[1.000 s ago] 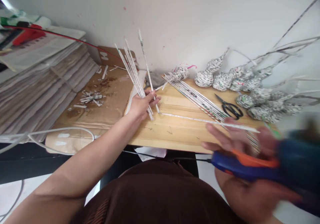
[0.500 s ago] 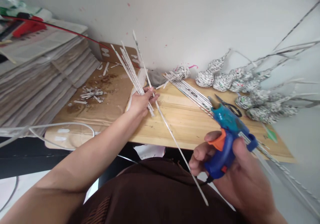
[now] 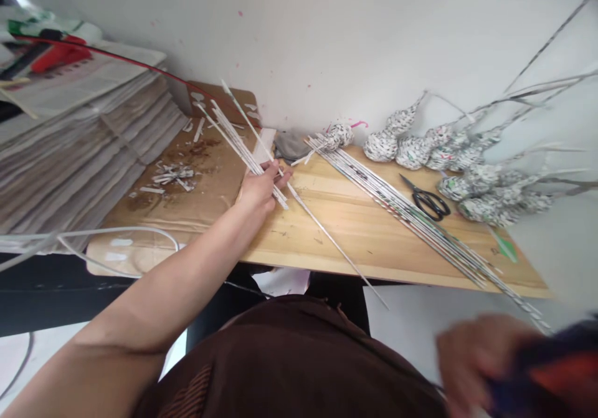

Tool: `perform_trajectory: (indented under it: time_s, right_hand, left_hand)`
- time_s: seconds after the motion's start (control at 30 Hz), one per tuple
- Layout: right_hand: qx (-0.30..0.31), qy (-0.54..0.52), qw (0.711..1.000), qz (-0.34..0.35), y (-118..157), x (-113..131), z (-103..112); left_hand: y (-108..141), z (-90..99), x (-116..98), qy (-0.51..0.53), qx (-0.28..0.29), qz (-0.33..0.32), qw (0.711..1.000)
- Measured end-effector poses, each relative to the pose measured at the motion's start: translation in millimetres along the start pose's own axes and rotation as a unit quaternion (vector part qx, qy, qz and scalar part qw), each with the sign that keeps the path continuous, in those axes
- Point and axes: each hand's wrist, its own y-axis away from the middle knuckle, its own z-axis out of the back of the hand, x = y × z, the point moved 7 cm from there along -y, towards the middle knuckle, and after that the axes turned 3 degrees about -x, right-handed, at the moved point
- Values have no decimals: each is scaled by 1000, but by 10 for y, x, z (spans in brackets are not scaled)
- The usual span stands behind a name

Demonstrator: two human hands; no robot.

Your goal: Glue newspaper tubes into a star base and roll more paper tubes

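Note:
My left hand (image 3: 262, 187) grips a small bundle of white paper sticks (image 3: 233, 139) above the wooden tabletop. One longer paper stick (image 3: 327, 234) crosses the same hand between its fingers and slants down to the right, past the table's front edge. At the lower right, blurred by motion, my right hand (image 3: 481, 359) is closed round the blue and orange glue gun (image 3: 555, 368), which the frame's edge partly cuts off.
Many paper sticks (image 3: 374, 187) lie across the wooden table (image 3: 299, 243), beside black scissors (image 3: 427, 203). Woven paper shapes (image 3: 413, 150) line the wall. At left are cardboard (image 3: 205, 187), paper scraps (image 3: 172, 176) and a tall newspaper stack (image 3: 93, 137). A white cable (image 3: 140, 230) loops there.
My right hand has swung the glue gun down and right, away from the sticks, uncovering the scissors. The long stick has tilted and its near end has risen; my left hand has shifted slightly left.

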Motion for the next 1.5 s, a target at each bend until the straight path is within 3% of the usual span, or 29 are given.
perform_trajectory:
  time_s: [0.07, 0.27, 0.47, 0.7, 0.93, 1.13, 1.3, 1.5]
  right_hand:
    - [48, -18, 997, -63, -159, -220, -306]
    - [42, -202, 969, -135, -866, -511, -1024]
    - [37, -229, 959, -164, -1288, -719, -1389]
    - [44, -233, 956, -170, -1325, -840, -1396]
    - [56, -212, 965, -143, -1348, -886, -1380]
    - [64, -205, 967, -140, -1350, -889, -1379]
    - [74, -188, 970, -132, -1345, -885, -1373]
    - [58, -153, 979, -120, -1343, -895, -1343]
  left_hand:
    - [46, -35, 33, -17, 22, 9, 1000]
    - [105, -59, 87, -62, 46, 34, 996]
    - [81, -51, 82, -86, 52, 38, 994]
    - [91, -27, 45, -110, 54, 16, 992]
    - [32, 147, -201, -141, -20, -73, 987]
    - [12, 264, -416, -103, -36, -55, 992]
    - [170, 187, -561, -166, 35, -63, 983]
    - [324, 79, -469, -219, 141, -39, 965]
